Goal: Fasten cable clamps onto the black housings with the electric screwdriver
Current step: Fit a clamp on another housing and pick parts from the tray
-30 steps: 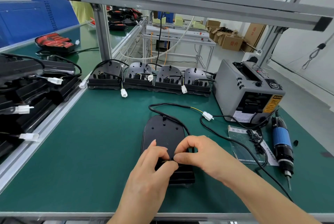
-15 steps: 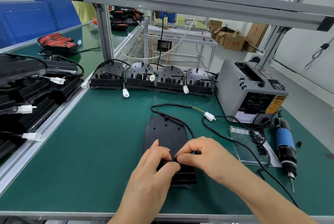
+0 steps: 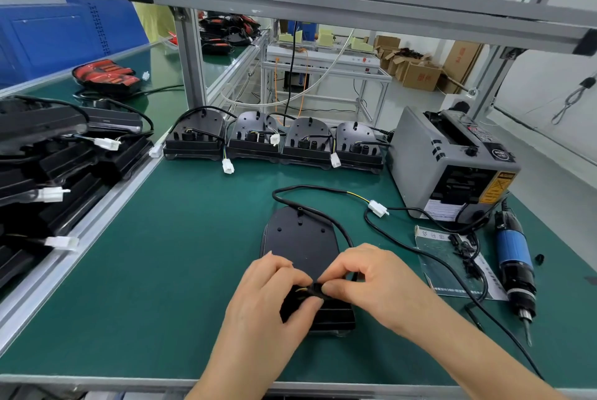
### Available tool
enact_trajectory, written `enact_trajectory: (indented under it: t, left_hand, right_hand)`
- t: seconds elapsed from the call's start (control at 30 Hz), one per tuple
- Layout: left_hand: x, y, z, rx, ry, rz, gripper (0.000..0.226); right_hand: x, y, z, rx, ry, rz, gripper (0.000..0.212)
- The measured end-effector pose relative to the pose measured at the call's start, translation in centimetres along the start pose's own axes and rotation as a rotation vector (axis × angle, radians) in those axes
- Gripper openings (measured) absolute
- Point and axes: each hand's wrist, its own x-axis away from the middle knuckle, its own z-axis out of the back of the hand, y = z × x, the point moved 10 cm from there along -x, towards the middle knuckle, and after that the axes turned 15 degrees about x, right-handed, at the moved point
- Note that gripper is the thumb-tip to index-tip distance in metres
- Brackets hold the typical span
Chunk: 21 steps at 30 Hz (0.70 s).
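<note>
A black housing (image 3: 300, 238) lies flat on the green mat in front of me, its black cable (image 3: 310, 188) looping back to a white connector (image 3: 378, 207). My left hand (image 3: 268, 299) and my right hand (image 3: 371, 283) meet over the housing's near end and together pinch a small black cable clamp (image 3: 315, 289) between fingertips and thumbs. The blue and black electric screwdriver (image 3: 515, 262) lies untouched on the mat at the right, bit toward me. Several small black clamps (image 3: 465, 252) sit on a plastic bag beside it.
A row of several black housings (image 3: 271, 141) stands at the back of the mat. A grey tape dispenser (image 3: 452, 164) sits back right. Stacked black housings (image 3: 48, 167) fill the left bench beyond an aluminium rail (image 3: 80, 231). A metal frame beam (image 3: 323, 2) crosses overhead.
Both hands stay at the housing's near end; the fingers have shifted a little around the clamp. The view has drifted slightly.
</note>
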Motion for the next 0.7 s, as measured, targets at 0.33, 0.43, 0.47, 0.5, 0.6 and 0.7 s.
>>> enact_trajectory:
  t: [0.33,0.43,0.47,0.5,0.6,0.7]
  left_hand:
    - [-1.4,-0.4,-1.2,-0.04,-0.216,0.108,0.017]
    - [-1.8,-0.1,-1.5,-0.037,-0.256,0.089,0.015]
    - [-1.8,-0.2,-1.7,-0.015,-0.267,0.102,0.016]
    - [-1.8,-0.2,-1.8,0.01,-0.275,0.118,0.017]
    - [-1.7,-0.4,-1.8,0.052,-0.271,0.149,0.022]
    - [-1.5,-0.5,-1.8,0.078,-0.249,0.166,0.025]
  right_hand:
    - [0.8,-0.8,1.1,-0.009,0.2,0.119,0.002]
    - [1.1,-0.9,1.4,-0.015,0.242,0.137,0.008]
    - [1.1,-0.7,1.3,-0.03,0.232,0.127,0.003]
    - [1.1,-0.6,1.3,-0.046,0.221,0.117,0.005]
    - [1.1,-0.1,1.0,-0.085,0.18,0.077,0.024]
    - [1.1,0.3,0.8,-0.096,0.151,0.025,0.028]
